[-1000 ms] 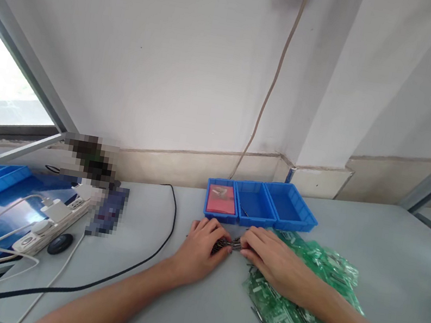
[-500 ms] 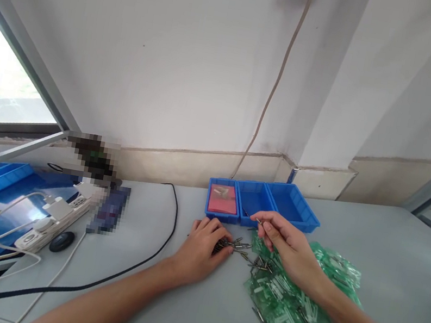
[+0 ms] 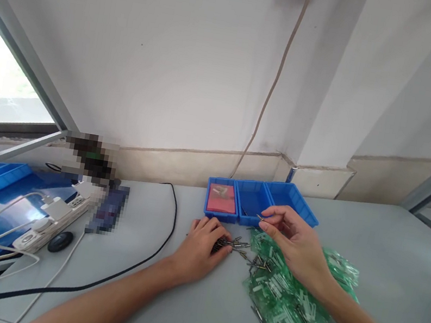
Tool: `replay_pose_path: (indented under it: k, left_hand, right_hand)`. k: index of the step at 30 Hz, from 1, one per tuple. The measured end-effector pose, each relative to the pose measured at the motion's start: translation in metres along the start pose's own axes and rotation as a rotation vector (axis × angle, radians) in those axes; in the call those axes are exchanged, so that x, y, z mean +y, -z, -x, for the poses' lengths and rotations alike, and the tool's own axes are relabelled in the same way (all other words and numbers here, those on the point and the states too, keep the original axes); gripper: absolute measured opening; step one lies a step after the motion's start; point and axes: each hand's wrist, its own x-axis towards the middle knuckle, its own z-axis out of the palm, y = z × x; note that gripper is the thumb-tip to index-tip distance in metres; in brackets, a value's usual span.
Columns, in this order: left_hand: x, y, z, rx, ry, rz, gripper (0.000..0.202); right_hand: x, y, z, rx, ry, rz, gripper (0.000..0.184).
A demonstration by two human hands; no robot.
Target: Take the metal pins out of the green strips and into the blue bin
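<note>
My left hand [image 3: 203,247] rests on the grey table, its fingers spread and bent beside a pile of thin metal pins [image 3: 240,244]. Some pins lie in the gap between its thumb and index finger. Raised just in front of the blue trays, my right hand [image 3: 289,237] pinches one small metal pin [image 3: 259,217] between thumb and fingertips. Below it lie green plastic bags [image 3: 279,296] with metal pins and white strips in or on them. A few pins are in the middle blue tray [image 3: 252,201], near the held one.
The left blue tray [image 3: 207,196] holds a red packet [image 3: 222,202]; the right blue tray [image 3: 290,196] stands against the middle one. To the left are a black cable [image 3: 150,254], a power strip [image 3: 31,241], a black computer mouse [image 3: 60,241] and a blurred-out item.
My right hand has shifted slightly right and up, and the pin is turned more sideways in its pinch. The left hand stays at the pile.
</note>
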Motion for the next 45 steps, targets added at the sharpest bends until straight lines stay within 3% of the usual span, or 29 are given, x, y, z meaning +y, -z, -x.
replay_pose_path:
  k: [14, 30, 38, 45]
  left_hand:
    - [0.000, -0.001, 0.001, 0.007, -0.006, 0.011, 0.009]
    - [-0.001, -0.002, 0.001, 0.006, -0.008, 0.011, 0.009]
    - [-0.003, -0.004, 0.002, 0.006, 0.000, 0.008, 0.009]
    - [-0.003, -0.004, 0.001, 0.014, -0.003, 0.024, 0.009]
  right_hand:
    - [-0.008, 0.001, -0.001, -0.019, -0.069, -0.161, 0.032]
    - [-0.003, 0.003, -0.001, 0.013, -0.110, -0.070, 0.034]
    - [-0.008, 0.001, 0.000, -0.017, -0.119, -0.117, 0.030]
    - [-0.005, 0.001, 0.000, -0.023, -0.160, -0.177, 0.039]
